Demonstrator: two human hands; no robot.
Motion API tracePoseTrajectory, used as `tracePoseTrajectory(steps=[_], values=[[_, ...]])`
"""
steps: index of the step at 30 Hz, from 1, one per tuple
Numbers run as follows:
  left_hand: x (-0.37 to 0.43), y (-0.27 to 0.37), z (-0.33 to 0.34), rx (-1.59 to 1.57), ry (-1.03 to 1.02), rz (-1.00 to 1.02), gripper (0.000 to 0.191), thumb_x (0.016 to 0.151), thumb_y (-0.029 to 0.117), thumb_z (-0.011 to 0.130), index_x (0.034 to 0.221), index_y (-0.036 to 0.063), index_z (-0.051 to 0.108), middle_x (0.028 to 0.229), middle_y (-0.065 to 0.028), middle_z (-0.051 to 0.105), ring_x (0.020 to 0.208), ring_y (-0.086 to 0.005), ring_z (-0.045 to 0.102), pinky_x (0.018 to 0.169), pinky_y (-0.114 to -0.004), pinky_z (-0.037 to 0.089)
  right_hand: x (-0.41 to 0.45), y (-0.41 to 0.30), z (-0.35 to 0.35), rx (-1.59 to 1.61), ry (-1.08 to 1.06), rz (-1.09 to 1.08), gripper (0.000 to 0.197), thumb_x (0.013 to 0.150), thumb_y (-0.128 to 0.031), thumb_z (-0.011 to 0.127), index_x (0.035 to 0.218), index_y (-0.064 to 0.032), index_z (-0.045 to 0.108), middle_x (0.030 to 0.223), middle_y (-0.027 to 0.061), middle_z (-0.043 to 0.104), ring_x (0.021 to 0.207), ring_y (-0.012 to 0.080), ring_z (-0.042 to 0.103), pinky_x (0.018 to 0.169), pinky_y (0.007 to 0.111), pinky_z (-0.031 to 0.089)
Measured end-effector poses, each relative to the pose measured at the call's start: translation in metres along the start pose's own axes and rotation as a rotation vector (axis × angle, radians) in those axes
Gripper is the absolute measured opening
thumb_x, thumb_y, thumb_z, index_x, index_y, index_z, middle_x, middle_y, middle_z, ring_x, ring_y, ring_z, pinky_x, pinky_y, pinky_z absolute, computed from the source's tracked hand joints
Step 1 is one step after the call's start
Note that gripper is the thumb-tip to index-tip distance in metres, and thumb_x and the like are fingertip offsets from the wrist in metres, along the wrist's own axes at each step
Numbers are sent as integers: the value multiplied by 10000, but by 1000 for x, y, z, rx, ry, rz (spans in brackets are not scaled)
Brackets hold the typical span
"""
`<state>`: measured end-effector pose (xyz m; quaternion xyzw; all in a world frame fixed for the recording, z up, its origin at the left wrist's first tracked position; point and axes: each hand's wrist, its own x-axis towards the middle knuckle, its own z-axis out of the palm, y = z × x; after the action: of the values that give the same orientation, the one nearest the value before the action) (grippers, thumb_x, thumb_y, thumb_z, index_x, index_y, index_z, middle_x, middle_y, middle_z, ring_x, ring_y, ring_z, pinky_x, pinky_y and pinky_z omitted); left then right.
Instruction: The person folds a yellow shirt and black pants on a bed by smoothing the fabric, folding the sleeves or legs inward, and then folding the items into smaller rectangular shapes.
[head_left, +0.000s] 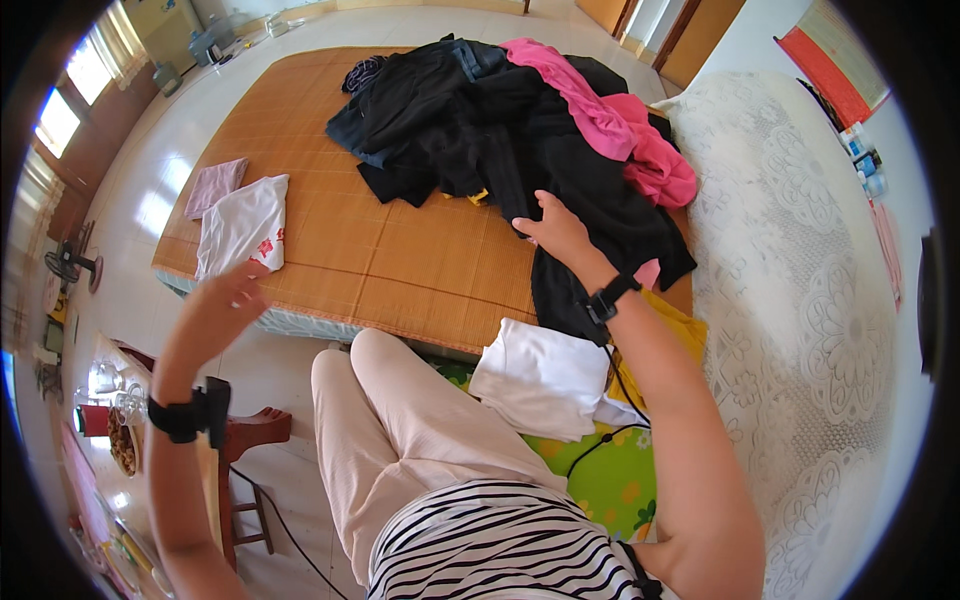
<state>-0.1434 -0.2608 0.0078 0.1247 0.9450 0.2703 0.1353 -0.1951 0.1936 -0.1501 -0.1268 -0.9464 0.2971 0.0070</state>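
Note:
A heap of mostly black clothes (480, 112) lies across the far right of a bed covered with a woven mat (405, 262). My right hand (555, 225) is over the near edge of the heap, fingers apart; whether it touches the black cloth I cannot tell. A pink garment (577, 105) lies on top of the heap. At the bed's left, a folded white garment with red print (244, 225) overlaps a folded light pink cloth (216, 186). My left hand (225, 307) is at the white garment's near edge, fingers parted and slightly curled, holding nothing visible.
Folded white clothes (544, 375) and a yellow cloth (679, 330) lie beside my lap on a green floral cover (600, 480). A lace-covered sofa (810, 300) borders the right. A table (135, 480) with glassware stands at the left. Black cables run from both wrist straps.

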Motion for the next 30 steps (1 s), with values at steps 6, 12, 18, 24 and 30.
tracePoseTrajectory(steps=[6, 12, 18, 24, 30], values=[[8, -27, 91, -532, -168, -22, 301, 916, 136, 629, 1182, 5, 582, 922, -14, 618, 834, -82, 577, 744, -239, 478, 26, -13, 44, -20, 217, -327, 391, 836, -279, 654, 1114, -7, 618, 1002, 159, 665, 854, 330, 655, 799, 379, 522], [23, -17, 153, -867, -216, -8, 306, 937, 148, 626, 1185, -27, 582, 973, -14, 630, 883, -74, 574, 785, -222, 471, 69, -8, 112, 297, -134, 100, 353, 882, -360, 631, 864, -8, 622, 758, 108, 647, 584, 230, 623, 550, 361, 508], [23, -5, 160, -1001, -215, -39, 320, 941, 159, 624, 1199, -26, 582, 981, -25, 637, 900, -84, 581, 803, -221, 473, 104, -23, 151, 1045, 49, 616, 255, 877, -309, 701, 797, -95, 590, 705, 12, 612, 581, 131, 616, 478, 267, 495], [19, -18, 157, -1154, -151, -123, 346, 949, 231, 605, 1187, -19, 587, 1006, -55, 656, 906, -109, 604, 841, -256, 490, 39, -33, 120, 1013, -204, 205, 302, 903, -293, 673, 738, -53, 590, 645, 12, 588, 530, 101, 573, 497, 227, 477], [14, -5, 182, -1235, -185, -267, 480, 959, 365, 576, 1263, -4, 527, 1081, -89, 647, 950, -148, 616, 841, -304, 515, -90, -53, 35, 893, -475, 21, 296, 901, -287, 677, 769, -27, 632, 654, 13, 594, 555, 82, 558, 542, 220, 444]])
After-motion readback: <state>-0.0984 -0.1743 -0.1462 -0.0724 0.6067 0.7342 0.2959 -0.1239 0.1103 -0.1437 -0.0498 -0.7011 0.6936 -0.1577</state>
